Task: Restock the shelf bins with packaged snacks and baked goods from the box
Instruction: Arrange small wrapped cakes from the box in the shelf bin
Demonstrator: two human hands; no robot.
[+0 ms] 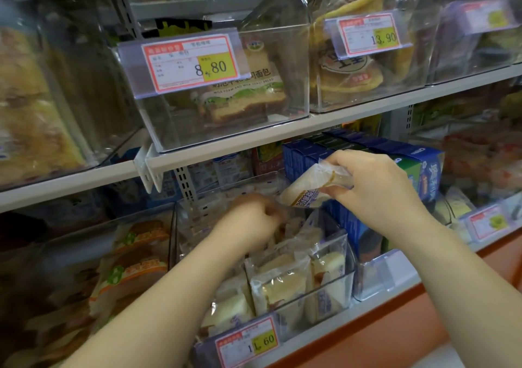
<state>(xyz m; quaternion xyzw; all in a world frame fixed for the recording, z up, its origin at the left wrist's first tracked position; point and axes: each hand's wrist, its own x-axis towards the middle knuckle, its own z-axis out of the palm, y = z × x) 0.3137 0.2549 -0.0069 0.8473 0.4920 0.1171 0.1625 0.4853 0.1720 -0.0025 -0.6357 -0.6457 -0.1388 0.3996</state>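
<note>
Bare forearms (158,297) stretch from the bottom edge toward a clear plastic shelf bin (334,281) on the lower shelf of a shop display. The right hand (378,189) pinches the crimped end of a clear-wrapped white sandwich-bread packet (303,191) between thumb and curled fingers, holding it in the air just above the back of the bin. The left hand (254,218), blurred, is down inside the same bin with its fingers curled into a loose fist; whether it has hold of anything cannot be told. Beneath it, more wrapped white bread slices (278,284) stand upright in rows, filling the front of the bin. A red-and-yellow price label reading 1.60 (248,342) is fixed to the bin's front. Just right of the bin stand blue cardboard biscuit boxes (423,169); to its left, a neighbouring bin holds packets with orange-and-green labels (135,257). On the white metal shelf (353,116) above, one clear bin carries a packaged toast loaf (240,99) behind an 8.80 price label (192,62), and the next holds bagged yellow flat cakes (353,76) under a 13.90 price label (370,32).
</note>
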